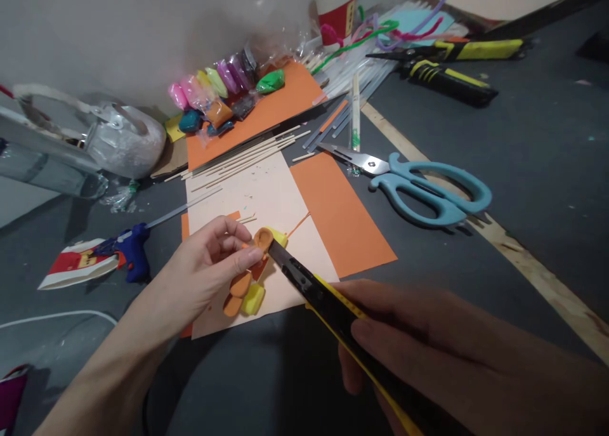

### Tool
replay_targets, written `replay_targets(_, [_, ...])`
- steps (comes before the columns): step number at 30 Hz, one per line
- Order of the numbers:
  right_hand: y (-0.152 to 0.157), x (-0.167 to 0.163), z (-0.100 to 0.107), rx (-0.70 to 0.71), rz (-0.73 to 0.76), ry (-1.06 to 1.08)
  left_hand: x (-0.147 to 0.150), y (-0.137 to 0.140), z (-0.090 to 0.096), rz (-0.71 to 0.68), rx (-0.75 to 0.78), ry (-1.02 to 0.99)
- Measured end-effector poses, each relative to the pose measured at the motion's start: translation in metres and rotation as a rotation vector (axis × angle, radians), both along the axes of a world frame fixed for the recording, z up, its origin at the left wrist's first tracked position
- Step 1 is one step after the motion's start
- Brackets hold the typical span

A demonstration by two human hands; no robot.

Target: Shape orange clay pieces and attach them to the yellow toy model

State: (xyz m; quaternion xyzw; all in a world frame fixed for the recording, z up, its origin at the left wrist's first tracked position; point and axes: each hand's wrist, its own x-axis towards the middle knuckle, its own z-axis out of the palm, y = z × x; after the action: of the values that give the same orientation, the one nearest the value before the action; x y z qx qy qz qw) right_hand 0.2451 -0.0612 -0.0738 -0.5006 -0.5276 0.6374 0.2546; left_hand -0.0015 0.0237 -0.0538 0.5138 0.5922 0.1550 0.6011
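My left hand (221, 252) pinches a small orange-and-yellow clay figure (241, 285) between thumb and fingers, above a pale sheet of paper (257, 176). The figure has rounded orange lobes and yellow blocks; part of it is hidden behind my fingers. In my right hand (404, 341) is a black-and-yellow utility knife (328, 296), held with the fingers wrapped round its body. The tip of its blade meets the round orange piece at the top of the figure, beside my left thumb.
Light-blue scissors (428, 191) lie to the right, with yellow-and-black pliers (442, 68) behind. Thin wooden sticks (247, 157) cross the paper. Bagged coloured clay (219, 93) sits on orange card at the back. A blue glue gun (136, 252) stands left, near a kettle (126, 138).
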Motion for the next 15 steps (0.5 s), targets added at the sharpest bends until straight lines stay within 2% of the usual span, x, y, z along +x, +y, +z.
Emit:
replay_targets(6, [-0.021,0.005,-0.019,0.061,-0.19,-0.098,0.0,-0.003,-0.002,0.017,0.06,0.059])
replay_targets(9, [-0.02,0.025,-0.024,0.179,-0.138,-0.271,-0.005,-0.004,-0.003,-0.038,0.133,0.177])
replay_targets(12, [-0.002,0.055,-0.023,0.454,0.02,-0.559,-0.009,-0.003,-0.002,-0.107,0.19,0.274])
replay_targets(13, [0.006,0.065,-0.022,0.603,0.046,-0.621,-0.009,-0.002,0.0,-0.124,0.183,0.287])
replay_targets(15, [0.023,0.081,-0.02,0.766,0.1,-0.715,-0.009,0.001,0.003,-0.151,0.159,0.293])
